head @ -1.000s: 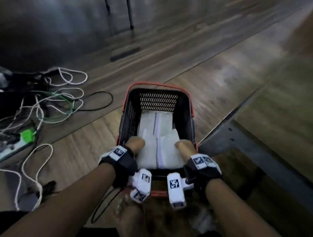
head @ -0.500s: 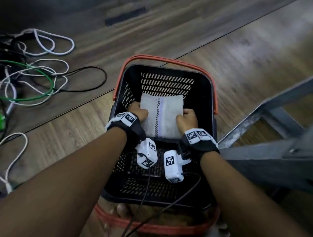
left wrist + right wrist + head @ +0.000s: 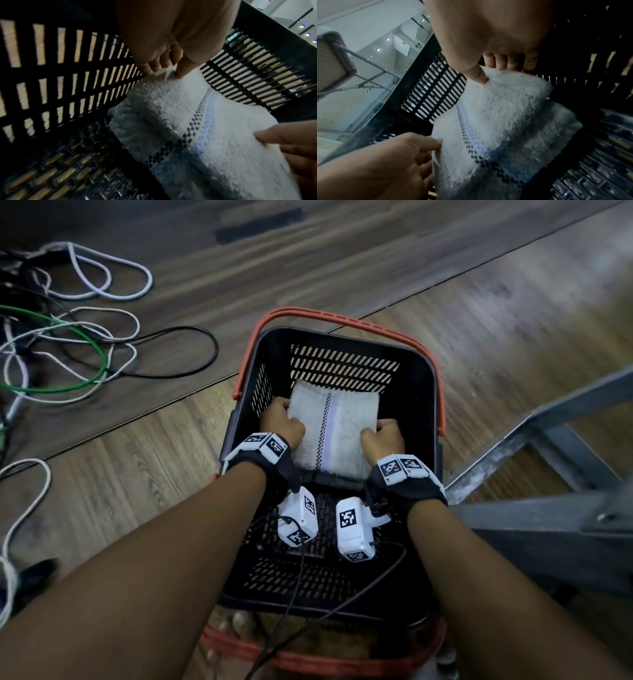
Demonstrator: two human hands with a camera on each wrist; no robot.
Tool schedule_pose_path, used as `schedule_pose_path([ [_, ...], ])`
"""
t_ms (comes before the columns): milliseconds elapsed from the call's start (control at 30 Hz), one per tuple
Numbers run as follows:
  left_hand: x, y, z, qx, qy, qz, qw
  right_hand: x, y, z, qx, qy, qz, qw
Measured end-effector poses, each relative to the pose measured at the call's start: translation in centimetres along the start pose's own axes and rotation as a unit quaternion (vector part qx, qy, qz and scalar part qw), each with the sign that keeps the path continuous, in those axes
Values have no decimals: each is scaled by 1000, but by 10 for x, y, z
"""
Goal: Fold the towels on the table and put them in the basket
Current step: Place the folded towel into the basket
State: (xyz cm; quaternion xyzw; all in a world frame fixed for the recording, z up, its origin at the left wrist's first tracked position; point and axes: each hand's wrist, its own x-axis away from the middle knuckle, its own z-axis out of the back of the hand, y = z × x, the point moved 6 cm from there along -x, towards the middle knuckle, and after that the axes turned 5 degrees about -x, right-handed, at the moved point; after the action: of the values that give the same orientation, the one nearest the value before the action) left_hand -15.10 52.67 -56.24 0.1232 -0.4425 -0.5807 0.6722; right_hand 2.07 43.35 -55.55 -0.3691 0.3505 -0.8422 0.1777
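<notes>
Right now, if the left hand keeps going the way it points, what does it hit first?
Probably the slatted far wall of the black plastic basket; the left hand grips the folded white towel, and depth is unclear.

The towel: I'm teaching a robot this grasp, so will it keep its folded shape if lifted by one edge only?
Probably not. The towel is soft terry in loose stacked layers, so it would likely droop and unfold. Both the left hand and right hand pinch opposite edges, suggesting it needs two-sided support. It looks light and grippy, not slippery.
</notes>
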Motion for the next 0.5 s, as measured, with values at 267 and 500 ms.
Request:
schedule_pose_path([
  [267,2,3,3,-30,16,-19,999,2,-1,0,-6,36,34,999],
  [500,8,23,-12,-149,59,-190,969,21,-28,-16,251,132,267,921],
])
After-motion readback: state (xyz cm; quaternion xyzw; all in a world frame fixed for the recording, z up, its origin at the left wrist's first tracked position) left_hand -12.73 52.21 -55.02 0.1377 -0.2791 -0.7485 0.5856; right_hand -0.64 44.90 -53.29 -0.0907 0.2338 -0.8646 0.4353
